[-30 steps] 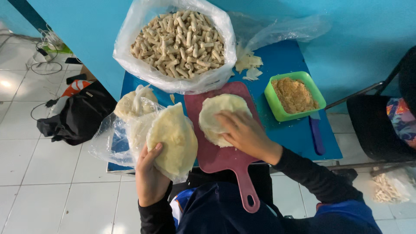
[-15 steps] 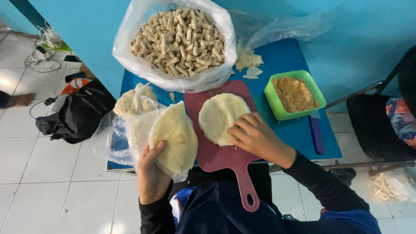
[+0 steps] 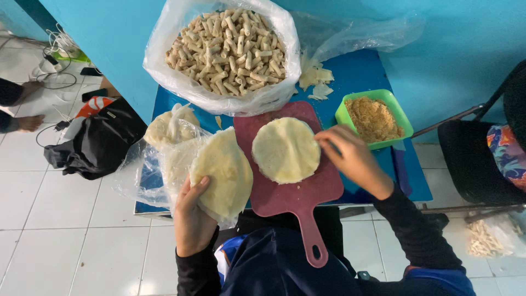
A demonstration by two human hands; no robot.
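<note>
Holding a stack of pale round wrappers [image 3: 222,172] upright off the near-left edge of the blue tabletop [image 3: 359,74], the left hand [image 3: 192,219] has its fingers closed around the stack's lower rim; the right hand [image 3: 350,156] touches the right edge of a single wrapper [image 3: 286,149] lying flat on the maroon cutting board [image 3: 298,189], fingers loosely curled, gripping nothing; a green tub of crumbs [image 3: 373,116] sits just beside that hand; a big bag of rolled pieces [image 3: 227,49] crowds the far edge.
</note>
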